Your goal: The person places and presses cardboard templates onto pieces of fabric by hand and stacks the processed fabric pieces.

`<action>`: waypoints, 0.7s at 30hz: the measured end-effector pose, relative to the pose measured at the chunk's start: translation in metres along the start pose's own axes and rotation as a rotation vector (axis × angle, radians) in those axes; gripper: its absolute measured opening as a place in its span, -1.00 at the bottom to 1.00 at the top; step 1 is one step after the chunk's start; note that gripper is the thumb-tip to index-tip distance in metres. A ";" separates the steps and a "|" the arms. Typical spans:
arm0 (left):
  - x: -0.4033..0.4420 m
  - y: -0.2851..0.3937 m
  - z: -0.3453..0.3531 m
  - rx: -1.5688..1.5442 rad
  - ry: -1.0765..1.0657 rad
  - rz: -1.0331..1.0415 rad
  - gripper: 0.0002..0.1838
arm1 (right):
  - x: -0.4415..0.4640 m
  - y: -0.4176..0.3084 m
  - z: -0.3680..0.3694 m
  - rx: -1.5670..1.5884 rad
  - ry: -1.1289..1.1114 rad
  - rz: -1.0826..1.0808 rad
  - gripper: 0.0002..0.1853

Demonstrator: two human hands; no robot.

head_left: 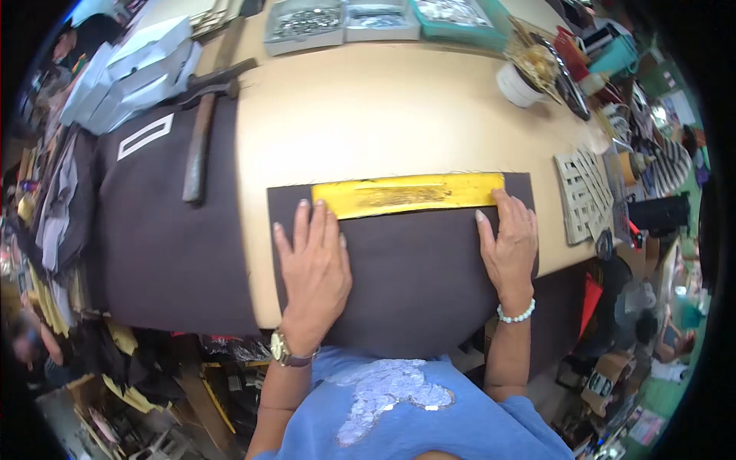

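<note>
A yellow strip (406, 194) with dark scuffs and a slot lies across the upper part of a dark cloth piece (414, 268). The cloth hangs over the table's front edge toward the body. My left hand (313, 268) lies flat on the cloth, fingers apart, its fingertips at the strip's left end. At the right end, my right hand (507, 241) rests with fingertips on the strip's corner and the cloth, thumb spread away from the fingers. Neither hand is closed round anything.
On more dark cloth (169, 245) at the left lies a hammer (201, 146). Trays of small metal parts (307, 23) line the back. A white pot (520, 84) stands back right, and slotted templates (584, 195) lie at the right edge.
</note>
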State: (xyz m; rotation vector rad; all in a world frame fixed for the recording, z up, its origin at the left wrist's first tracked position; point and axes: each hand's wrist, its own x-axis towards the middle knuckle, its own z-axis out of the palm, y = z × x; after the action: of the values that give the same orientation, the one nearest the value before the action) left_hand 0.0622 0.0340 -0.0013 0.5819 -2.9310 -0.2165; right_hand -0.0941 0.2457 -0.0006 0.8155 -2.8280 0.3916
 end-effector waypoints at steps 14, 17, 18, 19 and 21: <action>0.008 0.011 0.015 0.002 0.025 0.109 -0.59 | 0.000 -0.006 0.007 -0.085 0.016 -0.034 -0.55; 0.003 0.017 0.026 -0.025 0.066 0.074 -0.58 | -0.009 -0.001 0.018 -0.040 0.113 -0.063 -0.55; 0.002 0.019 0.028 -0.028 0.081 0.062 -0.57 | -0.012 0.001 0.021 -0.017 0.121 -0.057 -0.54; 0.002 0.019 0.029 -0.042 0.083 0.063 -0.55 | -0.011 0.002 0.020 -0.012 0.122 -0.050 -0.54; 0.000 0.016 0.030 -0.061 0.080 0.059 -0.51 | -0.011 0.001 0.021 0.009 0.118 -0.039 -0.53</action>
State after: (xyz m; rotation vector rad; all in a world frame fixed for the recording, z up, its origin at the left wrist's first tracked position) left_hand 0.0511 0.0515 -0.0278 0.4827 -2.8487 -0.2677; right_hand -0.0872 0.2459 -0.0230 0.8198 -2.6991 0.4325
